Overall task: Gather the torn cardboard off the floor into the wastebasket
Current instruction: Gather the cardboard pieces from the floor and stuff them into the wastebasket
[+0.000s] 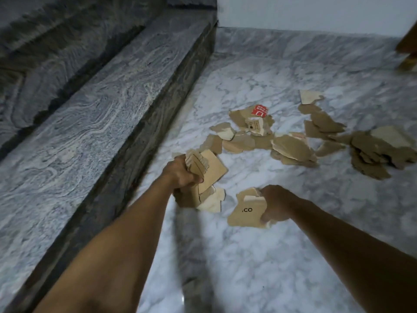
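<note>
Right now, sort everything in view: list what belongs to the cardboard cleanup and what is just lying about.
Job: left hand gripping a cardboard stack; right hand gripping the CO-printed piece; torn pieces scattered on the floor; red-printed scrap.
Not the job: stone step; white wall; brown object at right edge.

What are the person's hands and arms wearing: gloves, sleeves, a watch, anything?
Nothing is worn. The left hand and right hand have no gloves, and no rings show. Both forearms are uncovered down to the frame edge, with no sleeve cuff, watch or bracelet in view.
</note>
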### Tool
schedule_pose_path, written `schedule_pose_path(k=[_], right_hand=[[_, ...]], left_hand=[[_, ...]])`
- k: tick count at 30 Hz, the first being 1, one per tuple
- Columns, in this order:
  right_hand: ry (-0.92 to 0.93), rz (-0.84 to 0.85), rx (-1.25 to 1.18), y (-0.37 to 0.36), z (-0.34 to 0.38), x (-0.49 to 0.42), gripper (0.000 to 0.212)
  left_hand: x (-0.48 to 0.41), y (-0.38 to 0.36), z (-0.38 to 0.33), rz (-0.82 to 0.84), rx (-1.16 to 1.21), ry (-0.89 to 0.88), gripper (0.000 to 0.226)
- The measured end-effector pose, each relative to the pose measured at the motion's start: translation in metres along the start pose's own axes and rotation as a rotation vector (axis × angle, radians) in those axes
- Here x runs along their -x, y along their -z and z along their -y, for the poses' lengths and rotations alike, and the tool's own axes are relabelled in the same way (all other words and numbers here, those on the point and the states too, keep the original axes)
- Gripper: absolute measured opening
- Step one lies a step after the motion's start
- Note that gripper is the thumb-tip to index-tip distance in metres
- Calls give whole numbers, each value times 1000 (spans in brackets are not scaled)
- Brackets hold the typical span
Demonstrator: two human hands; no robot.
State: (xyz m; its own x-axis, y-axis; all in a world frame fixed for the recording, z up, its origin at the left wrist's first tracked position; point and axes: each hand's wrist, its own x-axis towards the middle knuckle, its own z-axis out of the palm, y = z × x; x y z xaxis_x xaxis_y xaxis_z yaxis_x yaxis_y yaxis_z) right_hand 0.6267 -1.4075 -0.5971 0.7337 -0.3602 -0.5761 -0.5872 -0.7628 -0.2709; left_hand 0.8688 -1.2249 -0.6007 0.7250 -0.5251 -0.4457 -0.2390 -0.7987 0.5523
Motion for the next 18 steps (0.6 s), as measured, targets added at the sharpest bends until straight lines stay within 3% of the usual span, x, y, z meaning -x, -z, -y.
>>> schedule_pose_path(k=[4,8,11,13,18], right_hand=[[-15,-21,-14,-2,-2,-1,72],[-19,19,-53,0,-4,5,69],[-31,77,-240,10,-6,6,64],[-46,18,-391,18,1,-1,66],[50,46,-363,16,62,-28,76]], left_hand=[[2,-14,-7,-47,0,-9,90],[20,-5,-5,-17,204,-35,81],[39,18,0,-1,415,-52,56],[51,39,7,-68,501,-17,46],[55,62,47,-167,485,60,48]])
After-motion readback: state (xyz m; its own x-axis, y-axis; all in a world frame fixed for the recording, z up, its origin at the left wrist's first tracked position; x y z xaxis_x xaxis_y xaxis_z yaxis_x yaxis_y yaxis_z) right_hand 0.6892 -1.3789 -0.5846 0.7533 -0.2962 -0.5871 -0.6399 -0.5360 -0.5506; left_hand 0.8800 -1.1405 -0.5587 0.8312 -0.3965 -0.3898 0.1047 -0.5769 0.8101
